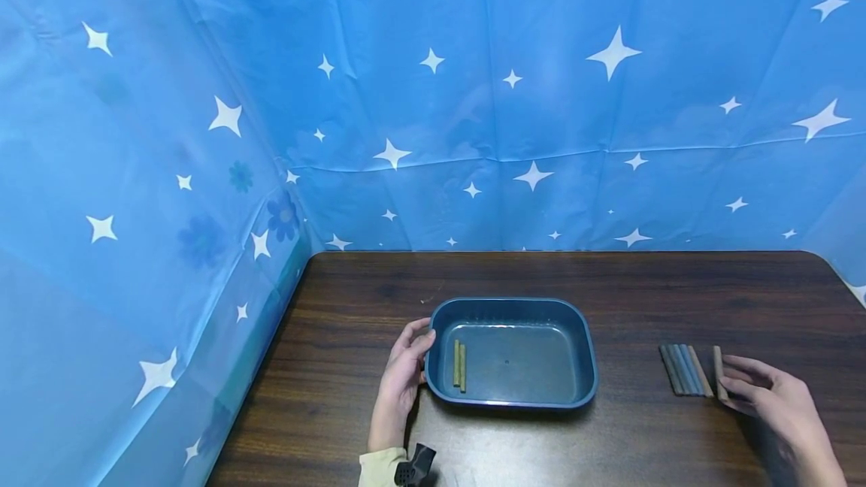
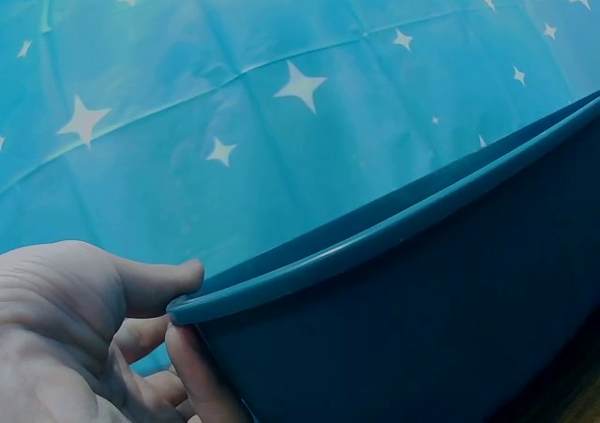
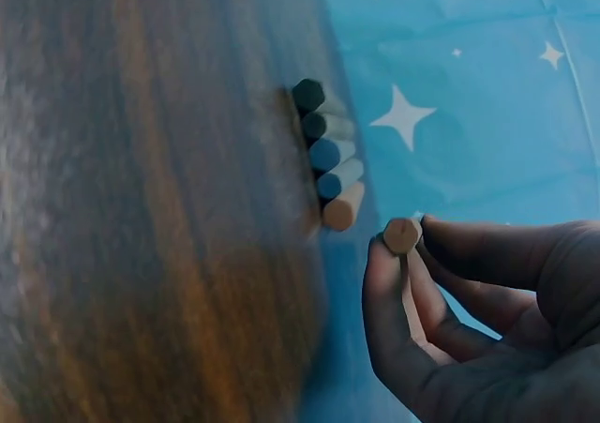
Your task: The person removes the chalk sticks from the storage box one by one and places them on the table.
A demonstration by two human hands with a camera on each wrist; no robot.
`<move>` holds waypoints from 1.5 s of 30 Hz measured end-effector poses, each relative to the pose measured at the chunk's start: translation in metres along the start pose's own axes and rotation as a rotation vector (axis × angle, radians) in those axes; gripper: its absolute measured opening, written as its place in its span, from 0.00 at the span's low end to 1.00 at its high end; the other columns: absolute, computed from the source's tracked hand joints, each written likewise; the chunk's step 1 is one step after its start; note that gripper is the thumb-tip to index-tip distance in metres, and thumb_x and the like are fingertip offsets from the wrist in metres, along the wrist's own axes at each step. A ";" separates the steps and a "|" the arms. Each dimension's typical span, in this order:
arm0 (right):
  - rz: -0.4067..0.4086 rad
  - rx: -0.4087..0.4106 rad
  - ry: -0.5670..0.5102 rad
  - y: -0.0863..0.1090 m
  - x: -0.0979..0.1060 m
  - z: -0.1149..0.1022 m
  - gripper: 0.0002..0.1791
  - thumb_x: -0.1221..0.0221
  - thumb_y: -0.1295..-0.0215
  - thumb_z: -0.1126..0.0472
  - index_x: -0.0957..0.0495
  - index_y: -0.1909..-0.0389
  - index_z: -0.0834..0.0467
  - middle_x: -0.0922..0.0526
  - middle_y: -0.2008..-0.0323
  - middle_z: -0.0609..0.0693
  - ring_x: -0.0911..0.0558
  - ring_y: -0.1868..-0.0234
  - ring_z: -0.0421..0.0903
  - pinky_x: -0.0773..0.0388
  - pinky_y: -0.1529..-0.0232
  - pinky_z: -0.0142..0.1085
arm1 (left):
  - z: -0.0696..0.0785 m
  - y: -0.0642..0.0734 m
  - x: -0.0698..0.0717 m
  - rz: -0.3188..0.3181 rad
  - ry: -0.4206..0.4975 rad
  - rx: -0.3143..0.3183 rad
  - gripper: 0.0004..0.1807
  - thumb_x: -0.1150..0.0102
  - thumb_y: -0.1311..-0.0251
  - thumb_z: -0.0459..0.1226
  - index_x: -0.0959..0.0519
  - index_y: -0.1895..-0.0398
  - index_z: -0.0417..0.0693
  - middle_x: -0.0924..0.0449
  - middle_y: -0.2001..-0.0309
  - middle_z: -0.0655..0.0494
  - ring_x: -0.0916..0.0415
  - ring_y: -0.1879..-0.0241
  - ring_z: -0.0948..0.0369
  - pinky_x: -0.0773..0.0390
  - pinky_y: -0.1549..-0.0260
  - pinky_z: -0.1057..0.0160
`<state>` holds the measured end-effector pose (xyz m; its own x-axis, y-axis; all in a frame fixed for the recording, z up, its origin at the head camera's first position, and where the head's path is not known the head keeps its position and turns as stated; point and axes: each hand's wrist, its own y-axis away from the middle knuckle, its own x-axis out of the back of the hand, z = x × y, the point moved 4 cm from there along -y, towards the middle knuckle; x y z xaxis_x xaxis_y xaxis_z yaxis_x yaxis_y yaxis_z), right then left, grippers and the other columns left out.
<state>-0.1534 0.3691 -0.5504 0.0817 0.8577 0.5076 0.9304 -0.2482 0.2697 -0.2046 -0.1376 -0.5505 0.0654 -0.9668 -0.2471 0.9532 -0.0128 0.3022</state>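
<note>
My left hand (image 1: 402, 370) pinches the left rim of a blue plastic tray (image 1: 510, 403), thumb over the lip and fingers beneath it, as the left wrist view shows. Two olive-yellow sticks (image 1: 456, 364) lie side by side inside the tray, near its left end. At the right, my right hand (image 1: 767, 397) pinches a short brownish chalk-like stick (image 3: 403, 236) between thumb and fingertips. Just left of it, a row of several similar sticks (image 1: 685, 370) lies on the table: dark, blue and tan, with the tan stick (image 3: 344, 207) closest to my hand.
The dark wood-grain table (image 1: 629, 442) ends at a blue curtain (image 1: 541, 96) with white stars behind it and along the left. A black strap mount (image 1: 416, 464) sits on my left wrist by the pale sleeve (image 1: 380, 467).
</note>
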 end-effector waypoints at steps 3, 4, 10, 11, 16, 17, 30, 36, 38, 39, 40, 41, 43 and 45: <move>0.050 0.004 0.155 -0.005 0.000 0.001 0.28 0.42 0.35 0.62 0.34 0.40 0.75 0.19 0.56 0.68 0.18 0.64 0.52 0.21 0.65 0.45 | 0.000 0.001 0.000 -0.001 -0.004 -0.001 0.26 0.41 0.37 0.42 0.34 0.38 0.44 0.23 0.62 0.50 0.26 0.74 0.62 0.24 0.82 0.69; 0.065 0.018 0.209 -0.005 0.001 -0.002 0.27 0.41 0.35 0.61 0.32 0.41 0.74 0.19 0.57 0.68 0.19 0.62 0.59 0.23 0.64 0.48 | 0.000 0.001 0.000 -0.001 -0.003 -0.001 0.26 0.41 0.37 0.41 0.34 0.38 0.44 0.23 0.62 0.50 0.26 0.75 0.62 0.24 0.82 0.69; 0.119 0.182 0.384 0.002 0.001 -0.019 0.20 0.41 0.37 0.63 0.25 0.50 0.73 0.17 0.64 0.65 0.24 0.58 0.69 0.32 0.62 0.57 | 0.000 0.000 -0.001 -0.012 0.014 -0.001 0.25 0.42 0.36 0.41 0.34 0.39 0.43 0.24 0.63 0.52 0.26 0.74 0.63 0.24 0.81 0.67; 0.128 0.199 0.397 0.003 0.001 -0.021 0.19 0.40 0.38 0.63 0.25 0.51 0.73 0.17 0.65 0.66 0.23 0.59 0.69 0.33 0.62 0.58 | 0.000 0.000 -0.001 -0.015 0.012 -0.002 0.25 0.42 0.36 0.40 0.34 0.39 0.43 0.24 0.62 0.52 0.26 0.74 0.63 0.24 0.81 0.67; 0.150 0.234 0.420 0.004 -0.004 -0.026 0.16 0.40 0.40 0.66 0.23 0.54 0.73 0.18 0.65 0.68 0.23 0.64 0.68 0.35 0.64 0.55 | 0.000 0.000 -0.001 -0.006 -0.001 -0.002 0.23 0.43 0.36 0.41 0.32 0.39 0.44 0.24 0.62 0.51 0.25 0.73 0.62 0.24 0.80 0.66; 0.152 0.240 0.426 0.003 -0.004 -0.027 0.16 0.40 0.40 0.66 0.23 0.55 0.73 0.18 0.64 0.69 0.23 0.65 0.68 0.35 0.64 0.54 | 0.000 0.000 -0.001 -0.003 -0.006 -0.001 0.23 0.43 0.36 0.41 0.32 0.39 0.44 0.24 0.62 0.51 0.26 0.73 0.62 0.24 0.80 0.66; 0.170 0.223 0.468 0.002 -0.007 -0.030 0.15 0.41 0.41 0.67 0.22 0.56 0.73 0.22 0.58 0.74 0.28 0.54 0.75 0.38 0.57 0.60 | 0.001 0.001 -0.001 0.009 -0.009 0.001 0.24 0.42 0.36 0.40 0.33 0.39 0.43 0.24 0.62 0.52 0.27 0.74 0.63 0.25 0.81 0.68; 0.201 0.186 0.411 0.010 -0.006 -0.040 0.18 0.46 0.32 0.60 0.24 0.53 0.73 0.23 0.55 0.73 0.27 0.53 0.73 0.37 0.55 0.62 | 0.000 0.000 0.000 0.005 0.003 -0.002 0.25 0.41 0.37 0.41 0.32 0.40 0.44 0.24 0.63 0.52 0.27 0.75 0.63 0.25 0.82 0.68; 0.214 0.203 0.394 0.015 -0.007 -0.048 0.19 0.47 0.30 0.59 0.23 0.52 0.72 0.21 0.57 0.71 0.24 0.57 0.69 0.34 0.59 0.58 | -0.001 -0.001 0.000 0.006 0.006 -0.001 0.24 0.41 0.37 0.41 0.32 0.40 0.44 0.24 0.64 0.52 0.28 0.76 0.63 0.25 0.82 0.68; 0.217 0.212 0.384 0.017 -0.008 -0.052 0.19 0.48 0.29 0.58 0.24 0.52 0.72 0.20 0.59 0.70 0.22 0.62 0.66 0.32 0.63 0.55 | -0.001 -0.001 0.000 0.007 0.009 -0.001 0.24 0.41 0.37 0.41 0.32 0.40 0.44 0.24 0.64 0.52 0.28 0.76 0.63 0.25 0.83 0.69; 0.221 0.227 0.375 0.020 -0.009 -0.056 0.20 0.48 0.29 0.57 0.23 0.51 0.72 0.19 0.62 0.68 0.21 0.67 0.62 0.31 0.68 0.51 | -0.001 -0.001 0.000 0.007 0.012 -0.003 0.24 0.41 0.37 0.41 0.32 0.40 0.44 0.24 0.65 0.52 0.28 0.77 0.63 0.26 0.83 0.69; 0.223 0.238 0.364 0.022 -0.011 -0.061 0.20 0.49 0.29 0.56 0.23 0.51 0.71 0.18 0.64 0.67 0.21 0.71 0.58 0.32 0.71 0.48 | -0.001 -0.001 0.000 0.007 0.011 -0.004 0.24 0.41 0.37 0.41 0.32 0.40 0.44 0.24 0.65 0.52 0.28 0.77 0.64 0.26 0.83 0.69; 0.224 0.259 0.347 0.028 -0.014 -0.070 0.21 0.49 0.28 0.55 0.23 0.51 0.70 0.17 0.67 0.63 0.24 0.77 0.48 0.34 0.77 0.41 | -0.001 -0.001 0.000 0.001 0.008 -0.010 0.24 0.42 0.37 0.40 0.32 0.40 0.43 0.24 0.65 0.53 0.28 0.77 0.64 0.26 0.83 0.69; 0.222 0.281 0.328 0.033 -0.017 -0.078 0.21 0.50 0.28 0.54 0.22 0.50 0.69 0.17 0.68 0.61 0.26 0.79 0.42 0.37 0.81 0.38 | 0.000 -0.001 0.000 -0.003 0.012 -0.010 0.23 0.43 0.36 0.39 0.33 0.39 0.42 0.24 0.65 0.53 0.27 0.76 0.64 0.25 0.82 0.68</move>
<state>-0.1522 0.3113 -0.4862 0.2141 0.5992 0.7714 0.9675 -0.2388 -0.0831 -0.2052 -0.1373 -0.5506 0.0659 -0.9636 -0.2590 0.9563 -0.0131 0.2921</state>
